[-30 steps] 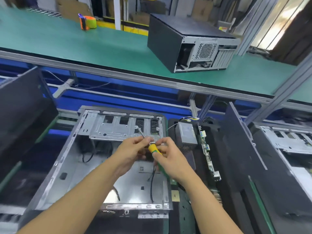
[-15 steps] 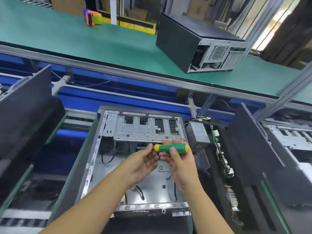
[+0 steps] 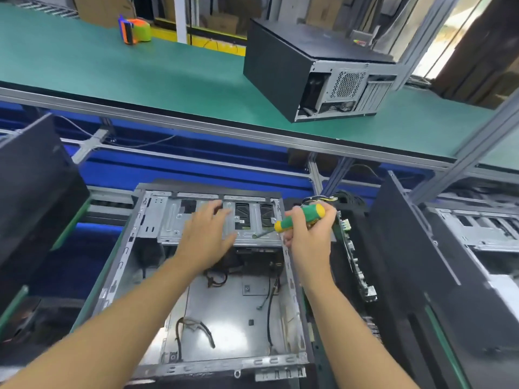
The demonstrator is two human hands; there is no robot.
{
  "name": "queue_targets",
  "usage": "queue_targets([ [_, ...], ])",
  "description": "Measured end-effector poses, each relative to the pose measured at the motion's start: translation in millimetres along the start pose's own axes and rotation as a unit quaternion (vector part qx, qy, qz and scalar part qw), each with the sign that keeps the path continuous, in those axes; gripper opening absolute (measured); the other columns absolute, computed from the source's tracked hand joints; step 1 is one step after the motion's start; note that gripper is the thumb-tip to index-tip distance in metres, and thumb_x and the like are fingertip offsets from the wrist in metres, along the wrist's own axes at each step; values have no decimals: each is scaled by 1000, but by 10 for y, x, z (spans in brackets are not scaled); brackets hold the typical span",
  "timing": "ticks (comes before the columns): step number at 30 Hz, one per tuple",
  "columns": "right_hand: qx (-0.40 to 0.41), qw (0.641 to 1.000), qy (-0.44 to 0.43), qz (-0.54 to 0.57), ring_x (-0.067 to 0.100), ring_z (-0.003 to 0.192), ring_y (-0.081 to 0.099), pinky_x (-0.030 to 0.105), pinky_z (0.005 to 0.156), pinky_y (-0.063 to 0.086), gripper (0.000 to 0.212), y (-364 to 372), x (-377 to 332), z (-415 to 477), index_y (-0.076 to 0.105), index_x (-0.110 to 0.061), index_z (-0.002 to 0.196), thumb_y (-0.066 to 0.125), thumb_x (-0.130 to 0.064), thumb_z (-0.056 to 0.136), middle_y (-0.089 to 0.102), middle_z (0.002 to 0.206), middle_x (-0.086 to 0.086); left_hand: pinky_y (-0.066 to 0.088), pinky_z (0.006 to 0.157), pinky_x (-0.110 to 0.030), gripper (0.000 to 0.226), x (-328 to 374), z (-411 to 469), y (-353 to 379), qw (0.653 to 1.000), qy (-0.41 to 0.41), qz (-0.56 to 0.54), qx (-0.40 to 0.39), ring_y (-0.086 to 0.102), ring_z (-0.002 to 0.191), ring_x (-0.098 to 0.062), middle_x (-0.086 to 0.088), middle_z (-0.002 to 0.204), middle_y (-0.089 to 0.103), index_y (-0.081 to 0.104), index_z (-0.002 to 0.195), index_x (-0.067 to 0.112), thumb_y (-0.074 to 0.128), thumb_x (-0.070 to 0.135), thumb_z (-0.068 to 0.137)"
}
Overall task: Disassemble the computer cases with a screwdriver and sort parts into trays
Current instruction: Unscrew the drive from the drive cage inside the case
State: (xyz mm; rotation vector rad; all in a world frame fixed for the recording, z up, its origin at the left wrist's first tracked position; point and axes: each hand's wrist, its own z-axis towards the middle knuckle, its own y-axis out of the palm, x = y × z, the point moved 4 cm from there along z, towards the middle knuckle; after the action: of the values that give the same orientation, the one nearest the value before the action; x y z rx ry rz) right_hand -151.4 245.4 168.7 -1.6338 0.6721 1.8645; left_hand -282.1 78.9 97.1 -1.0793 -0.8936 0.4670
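- Computer case (image 3: 230, 327), opened and lying on its side, sits on the lower work level straight below the camera. Its grey metal floor and loose black cables (image 3: 196, 329) are exposed.
- The left hand (image 3: 207, 231) lies flat with fingers spread on the drive cage (image 3: 168, 223) at the case's far end.
- The right hand (image 3: 309, 240) is wrapped round the green-and-yellow screwdriver (image 3: 300, 217), whose shaft slants down-left to the cage's front edge.
- A green conveyor surface (image 3: 112, 71) with an aluminium rail edge runs across the upper level. A closed black case (image 3: 280, 68) stands on it at right, and an orange-and-green tape dispenser (image 3: 134, 30) lies far left.
- Cardboard boxes (image 3: 104, 7) stand beyond the conveyor.
- Black panels (image 3: 31, 192) lean at left, and a circuit board (image 3: 356, 265) stands on edge just right of the open case.
- A second opened case (image 3: 477, 234) at far right is cut off by the frame.
- The screwdriver tip is blurred, so whether it sits in a screw cannot be told.
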Motion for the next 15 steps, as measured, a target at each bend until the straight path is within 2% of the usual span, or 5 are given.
queue_targets([
  [3,-31,998,-13,-43,20,63,60,33,55,54,30,164,-60,318,41,-34,105,62,-47,89,66,96,16,18,121,-45,66,-76,275,124,996,6,-7,-91,17,151,-20,3,165,16,36,151,28,55,55,94],
  [5,-68,994,-28,-80,29,71,64,48,64,58,31,321,-56,467,39,-28,110,62,-43,93,66,96,13,15,120,-44,66,-143,319,222,993,-12,-21,-119,19,150,-15,9,165,14,39,150,34,54,62,92],
  [8,-120,982,-47,-135,31,75,66,54,69,56,29,543,-4,610,37,-27,111,60,-39,97,66,95,8,23,117,-42,49,-200,334,247,992,-39,-83,-82,34,142,-11,16,160,26,53,135,43,63,55,88],
  [10,-136,977,-51,-157,29,75,66,54,69,56,29,623,33,658,37,-28,112,59,-40,98,66,93,6,31,114,-38,33,-233,356,231,989,-46,-124,-62,44,137,-12,15,155,38,65,122,39,67,43,89],
  [15,-133,975,-50,-172,27,73,65,53,69,56,28,655,101,717,36,-29,111,59,-39,98,63,89,3,35,111,-34,21,-252,388,249,986,-78,-140,-45,49,131,-9,16,148,47,73,111,39,67,36,92],
])
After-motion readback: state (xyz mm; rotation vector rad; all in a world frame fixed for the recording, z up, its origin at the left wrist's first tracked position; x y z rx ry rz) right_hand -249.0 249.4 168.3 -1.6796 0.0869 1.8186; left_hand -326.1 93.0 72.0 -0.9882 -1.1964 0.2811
